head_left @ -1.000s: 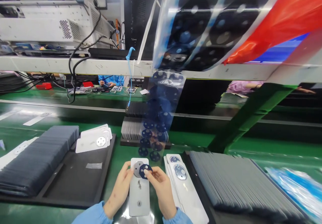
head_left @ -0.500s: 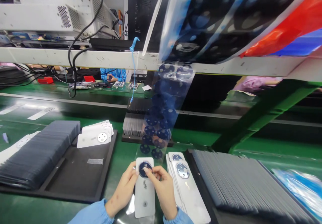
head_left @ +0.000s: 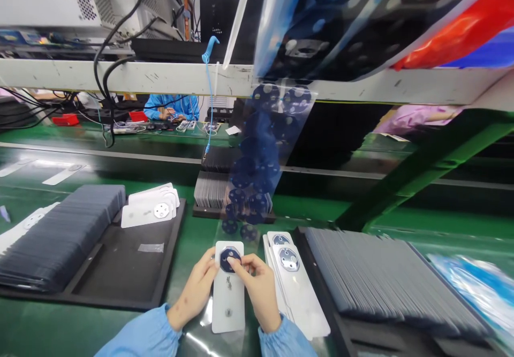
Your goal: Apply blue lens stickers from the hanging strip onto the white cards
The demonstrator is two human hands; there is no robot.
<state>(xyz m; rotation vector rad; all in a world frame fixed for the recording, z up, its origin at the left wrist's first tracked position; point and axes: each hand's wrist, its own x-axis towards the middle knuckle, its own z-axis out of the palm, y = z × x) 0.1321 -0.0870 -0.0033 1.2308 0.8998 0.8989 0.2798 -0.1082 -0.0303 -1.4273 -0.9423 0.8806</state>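
A white phone back cover lies upright before me, with dark lettering and a small round mark below its camera area. A dark blue, roughly round film with small holes covers the camera area. My left hand is closed on the cover's upper left edge, thumb on top. My right hand grips the upper right edge, its thumb pressing on the dark film; its fingertips are partly hidden. Beside it, several white back covers with silvery camera areas overlap in a pile.
A clear strip of dark round films hangs from the shelf rail behind my hands. Black trays with tightly packed grey sheets stand left and right. A green post slants at right. A person in blue sits beyond.
The view has tilted slightly down, so the background sits higher in the picture. Both hands keep their hold on the back cover, the right thumb still on the dark film.
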